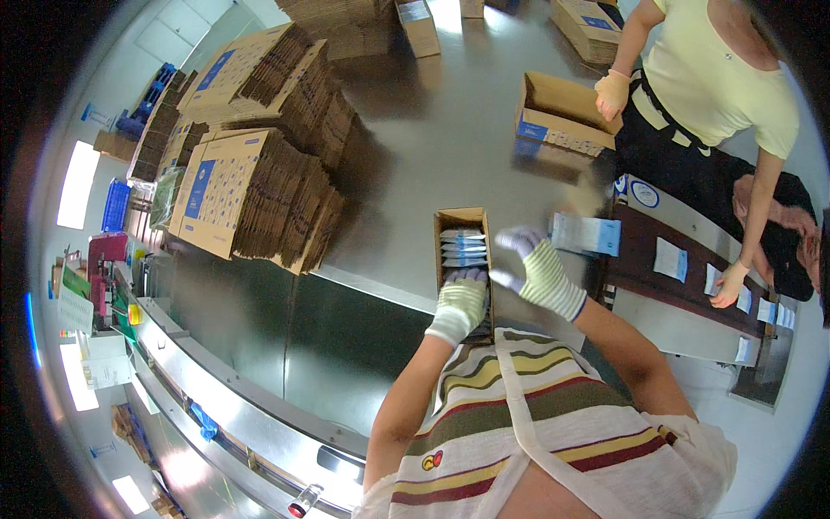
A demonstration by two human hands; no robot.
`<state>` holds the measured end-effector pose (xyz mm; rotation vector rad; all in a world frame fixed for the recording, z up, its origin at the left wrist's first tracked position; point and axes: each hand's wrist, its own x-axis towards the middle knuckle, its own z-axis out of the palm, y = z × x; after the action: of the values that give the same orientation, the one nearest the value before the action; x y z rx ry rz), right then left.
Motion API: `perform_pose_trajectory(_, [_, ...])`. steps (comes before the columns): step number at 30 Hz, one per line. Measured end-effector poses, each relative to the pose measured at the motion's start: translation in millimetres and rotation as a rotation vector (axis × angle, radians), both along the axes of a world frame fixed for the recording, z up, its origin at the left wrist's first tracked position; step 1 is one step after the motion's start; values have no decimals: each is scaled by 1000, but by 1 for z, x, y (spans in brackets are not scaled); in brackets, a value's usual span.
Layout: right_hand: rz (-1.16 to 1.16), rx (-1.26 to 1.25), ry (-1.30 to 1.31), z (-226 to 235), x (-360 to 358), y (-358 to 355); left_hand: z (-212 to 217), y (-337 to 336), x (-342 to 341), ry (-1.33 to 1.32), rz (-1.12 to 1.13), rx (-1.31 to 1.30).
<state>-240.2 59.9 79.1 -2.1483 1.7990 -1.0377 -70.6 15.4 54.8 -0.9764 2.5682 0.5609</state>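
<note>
My left hand (pixel 462 303), in a striped white glove with purple fingertips, lies inside a narrow cardboard box (pixel 443 214) right in front of my body. Its fingers rest outstretched on white-and-blue packets (pixel 464 246) stacked in a row in the box. My right hand (pixel 545 275), gloved alike, hovers just right of the box, thumb and fingers apart, with nothing between them. Beyond its fingertips, a blurred group of white-and-blue packets (pixel 585 234) is by the conveyor's end; I cannot tell whether it is lying or moving.
A dark conveyor belt (pixel 635 275) carrying several packets is at the right, where another person (pixel 722 86) reaches over it. An open carton (pixel 566 108) stands on the metal table (pixel 389 130). Stacks of flattened cartons (pixel 251 190) rise at the left, near a metal rail (pixel 216 381).
</note>
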Motion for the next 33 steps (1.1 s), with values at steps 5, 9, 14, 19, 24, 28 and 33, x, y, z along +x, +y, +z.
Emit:
perform_pose_trajectory(5, [335,31,-16,-5,22,36,23,12,65,411,475,-335])
perform_pose_trajectory(9, [571,76,81,-7,43,34,-6,34,96,255,709,465])
perform_pose_trajectory(14, [505,93,430,-31,70,27,-42,35,81,995,1255,1055])
perform_pose_trajectory(19, [261,61,760,-87,54,-41,-47,7,60,1254,1111,716])
perform_pose_trajectory(24, [-577,81,690,10,-50,-239,-3,-20,52,1219,774,280])
perform_pose_trajectory(28, [-373,120,648,78,-33,-254,0,-14,93,796,764,-14])
perform_pose_trajectory(33, [-65,325,497,-21,2,-146,37,-65,121,370,273,-726])
